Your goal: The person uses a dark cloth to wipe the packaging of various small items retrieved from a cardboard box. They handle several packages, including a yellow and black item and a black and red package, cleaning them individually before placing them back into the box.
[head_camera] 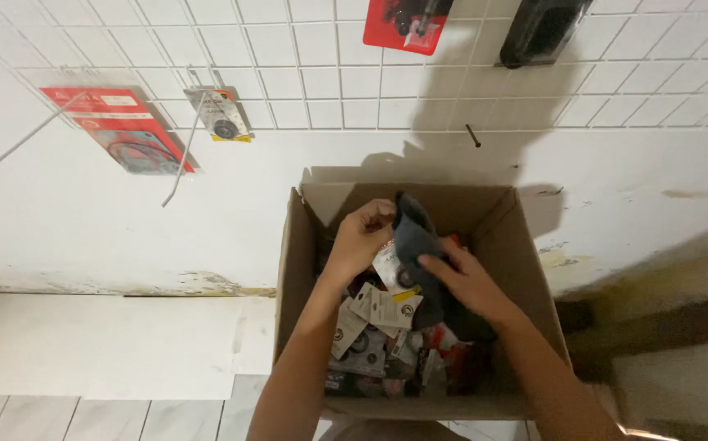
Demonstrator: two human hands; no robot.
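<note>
My left hand (360, 238) is in the upper part of the box (292, 269), just left of the frame's centre, fingers curled shut on the top edge of a dark grey cloth (413, 237). My right hand (466, 282) sits just right of centre, lower, fingers mostly straight and lying flat against the lower side of the same cloth; it presses rather than grips, as far as I can tell. The cloth stands between my two hands, lifted above the contents, its top near the box's far wall.

Under the cloth, between my hands, a small carded packet (388, 266) with a dark ring on it shows, and I cannot tell whether either hand touches it. Below my hands the box is filled with a loose heap of similar packets (378, 327), white and red cards with black rings, lying every way.

The box is brown cardboard, open, in the lower middle of the frame, standing against a white wall (84, 204).

Across the top of the frame a white wire grid (321, 82) hangs on the wall. On it, at upper left, hangs a red packet (117, 126); beside it a small yellow-edged packet (221, 114); at top centre another red packet (407, 24); at top right a black item (542, 28). A pale sheet (100, 343) lies at lower left.
</note>
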